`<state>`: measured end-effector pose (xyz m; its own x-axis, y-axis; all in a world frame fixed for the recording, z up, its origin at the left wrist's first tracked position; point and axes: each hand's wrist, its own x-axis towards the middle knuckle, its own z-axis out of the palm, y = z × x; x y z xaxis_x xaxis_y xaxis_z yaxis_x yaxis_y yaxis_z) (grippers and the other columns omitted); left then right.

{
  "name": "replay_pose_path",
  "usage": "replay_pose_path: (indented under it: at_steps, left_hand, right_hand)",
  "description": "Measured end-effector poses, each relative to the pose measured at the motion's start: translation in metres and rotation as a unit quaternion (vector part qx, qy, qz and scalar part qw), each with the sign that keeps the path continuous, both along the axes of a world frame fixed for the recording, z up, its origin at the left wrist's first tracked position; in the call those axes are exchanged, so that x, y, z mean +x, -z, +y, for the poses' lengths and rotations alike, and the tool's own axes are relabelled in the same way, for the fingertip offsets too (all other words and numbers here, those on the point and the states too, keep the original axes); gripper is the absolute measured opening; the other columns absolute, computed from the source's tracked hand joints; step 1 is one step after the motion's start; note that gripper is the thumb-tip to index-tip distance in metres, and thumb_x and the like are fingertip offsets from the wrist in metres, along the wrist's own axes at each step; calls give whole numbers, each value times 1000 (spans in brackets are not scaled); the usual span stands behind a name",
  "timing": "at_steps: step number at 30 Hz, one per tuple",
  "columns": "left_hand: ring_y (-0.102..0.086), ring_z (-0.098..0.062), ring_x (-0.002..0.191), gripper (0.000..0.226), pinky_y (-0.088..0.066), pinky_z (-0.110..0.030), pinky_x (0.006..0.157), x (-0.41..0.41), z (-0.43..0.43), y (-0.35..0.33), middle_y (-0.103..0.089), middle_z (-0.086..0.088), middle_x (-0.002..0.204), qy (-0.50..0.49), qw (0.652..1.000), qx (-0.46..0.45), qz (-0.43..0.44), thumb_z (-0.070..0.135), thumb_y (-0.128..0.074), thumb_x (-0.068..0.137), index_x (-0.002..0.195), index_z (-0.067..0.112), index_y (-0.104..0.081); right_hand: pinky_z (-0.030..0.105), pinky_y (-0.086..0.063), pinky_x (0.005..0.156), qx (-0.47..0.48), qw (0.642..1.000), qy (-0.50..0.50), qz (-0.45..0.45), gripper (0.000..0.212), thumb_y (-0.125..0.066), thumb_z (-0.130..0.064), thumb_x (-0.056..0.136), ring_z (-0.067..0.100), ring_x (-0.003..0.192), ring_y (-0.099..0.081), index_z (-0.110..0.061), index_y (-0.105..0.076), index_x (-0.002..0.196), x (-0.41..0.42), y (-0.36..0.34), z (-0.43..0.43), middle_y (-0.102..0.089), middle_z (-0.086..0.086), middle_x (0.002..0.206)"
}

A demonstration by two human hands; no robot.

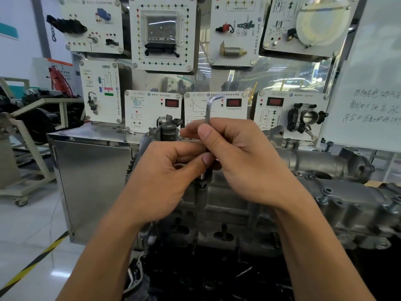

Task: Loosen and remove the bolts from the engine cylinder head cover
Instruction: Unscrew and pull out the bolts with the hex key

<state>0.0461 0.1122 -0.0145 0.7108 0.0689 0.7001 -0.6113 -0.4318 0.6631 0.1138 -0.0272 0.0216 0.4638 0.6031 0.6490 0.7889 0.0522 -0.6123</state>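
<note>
A grey L-shaped hex key stands upright over the aluminium cylinder head cover. My right hand pinches its shaft between thumb and fingers. My left hand grips the lower part of the key, thumb against it. Below the hands the key's tip meets a bolt on the cover's near edge, mostly hidden by my fingers. Two raised bolts stand out of the cover at the right.
A steel cabinet stands left of the engine. Training panels with sensors line the wall behind. A whiteboard leans at the right. Black engine parts lie below. Yellow-black floor tape runs at lower left.
</note>
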Motion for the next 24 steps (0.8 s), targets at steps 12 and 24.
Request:
replay_pose_path:
  at_steps: [12, 24]
  left_hand:
    - [-74, -6, 88, 19, -57, -17, 75, 2, -13, 2, -78, 10, 90, -70, 996, -36, -46, 11, -69, 90, 103, 21, -78]
    - [-69, -39, 97, 23, -54, -59, 87, 0, 0, 2, -75, -15, 98, -38, 999, -3, 6, 26, -58, 93, 103, 20, -77]
  right_hand:
    - [19, -55, 53, 202, 978, 45, 42, 16, -89, -17, 74, 8, 58, -71, -16, -73, 69, -6, 8, 9, -73, -4, 64]
    - [46, -60, 77, 62, 997, 36, 20, 25, -55, -20, 102, 14, 83, -73, -12, -75, 91, -7, 2, 1, -76, 0, 85]
